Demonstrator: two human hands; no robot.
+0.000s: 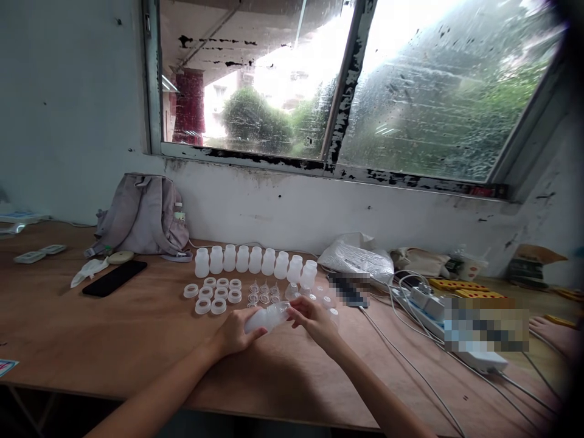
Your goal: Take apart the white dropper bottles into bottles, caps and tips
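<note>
A frosted white baby bottle point(261, 320) lies tilted in my left hand point(237, 331), its mouth pointing to the right. Thumb and fingers of that hand are wrapped round its body. At the mouth end, the fingers of my right hand point(314, 317) are pinched together; what sits between them is too small to make out. Just behind the hands stand several clear teats point(264, 291) in rows. To their left lie several white screw rings point(219, 305). Clear dome caps point(334, 316) are partly hidden behind my right hand. A row of upright frosted bottles point(243, 259) stands farther back.
A grey backpack point(137, 213) leans on the wall, with a black phone point(115, 278) and a tissue point(90, 271) before it. On the right are a plastic-wrapped package point(358, 260), a power strip point(474, 354) with cables and yellow trays point(458, 285). Another person's hand point(554, 334) shows at far right.
</note>
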